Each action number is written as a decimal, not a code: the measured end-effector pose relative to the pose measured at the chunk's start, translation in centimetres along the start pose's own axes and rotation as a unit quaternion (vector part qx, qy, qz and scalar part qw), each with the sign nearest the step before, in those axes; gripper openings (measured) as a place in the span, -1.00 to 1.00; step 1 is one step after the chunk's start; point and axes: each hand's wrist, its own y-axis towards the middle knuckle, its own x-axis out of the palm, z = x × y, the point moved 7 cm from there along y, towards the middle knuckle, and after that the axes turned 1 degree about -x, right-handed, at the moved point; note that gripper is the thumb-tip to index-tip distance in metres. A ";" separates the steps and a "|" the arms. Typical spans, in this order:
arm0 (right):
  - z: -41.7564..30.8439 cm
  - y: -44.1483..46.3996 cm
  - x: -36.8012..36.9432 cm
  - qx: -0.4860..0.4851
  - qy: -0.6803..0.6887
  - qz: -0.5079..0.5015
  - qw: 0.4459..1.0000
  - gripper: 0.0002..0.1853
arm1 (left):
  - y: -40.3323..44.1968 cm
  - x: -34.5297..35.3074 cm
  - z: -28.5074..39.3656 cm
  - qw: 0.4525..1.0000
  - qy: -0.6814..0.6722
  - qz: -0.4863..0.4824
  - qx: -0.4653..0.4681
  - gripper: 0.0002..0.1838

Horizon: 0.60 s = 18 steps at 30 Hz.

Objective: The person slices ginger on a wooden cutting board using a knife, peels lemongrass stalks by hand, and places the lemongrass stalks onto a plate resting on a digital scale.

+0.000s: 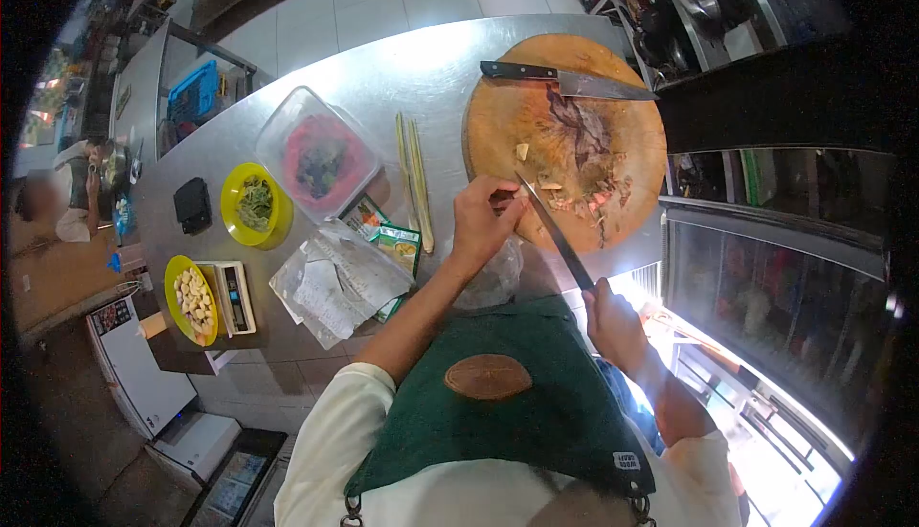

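Observation:
My right hand [615,326] grips the handle of a long-bladed knife [560,240], its blade pointing up and left across the board's near edge. Close to the blade, my left hand [486,219] has its fingers curled and pinched together; what lies between them is too small to make out. Beneath the blade is a round wooden chopping board [493,96], stained dark in the middle. Small pale pieces [522,152] and reddish scraps [595,203] lie on it. A second knife [522,70] with a black handle rests across the board's far side.
Left of the board are lemongrass-like stalks [417,187], a clear plastic tub [278,144], papers [345,273] and green packets [400,245]. Farther left stand a yellow bowl of greens [230,211], a yellow dish [174,288] of pale pieces and a scale [233,297]. Another person [77,187] is far left.

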 end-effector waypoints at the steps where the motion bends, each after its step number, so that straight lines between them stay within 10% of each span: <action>1: -0.3 0.2 -0.5 0.008 -0.005 -0.016 1.000 -0.72 | 0.2 0.0 0.0 1.000 -0.004 -0.002 -0.001 -0.78; 18: 0.4 4.6 -0.8 -0.025 0.094 -0.030 0.995 -0.65 | 0.2 0.1 2.6 0.987 0.128 -0.032 0.091 -0.74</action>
